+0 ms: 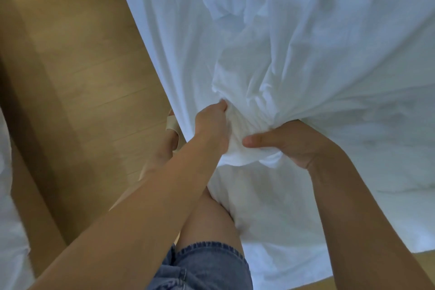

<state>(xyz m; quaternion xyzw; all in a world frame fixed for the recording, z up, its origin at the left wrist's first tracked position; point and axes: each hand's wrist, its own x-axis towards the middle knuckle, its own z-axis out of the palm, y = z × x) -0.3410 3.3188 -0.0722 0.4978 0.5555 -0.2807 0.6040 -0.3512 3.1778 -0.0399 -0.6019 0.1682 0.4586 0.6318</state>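
Observation:
A large white bed sheet [294,37] covers the right and upper part of the view and is bunched into a wad near the middle. My left hand [213,125] grips the left side of that bunched corner, fingers buried in the cloth. My right hand [287,142] holds the same wad from the right, thumb pressed across the folds. The wad sits between both hands above my knee. Creases radiate from it up and to the right.
A light wooden floor [77,82] lies to the left. My foot in a pale sandal [171,129] stands by the sheet's hanging edge. My knee and denim shorts [202,268] are below the hands. More white fabric [9,207] shows at the far left edge.

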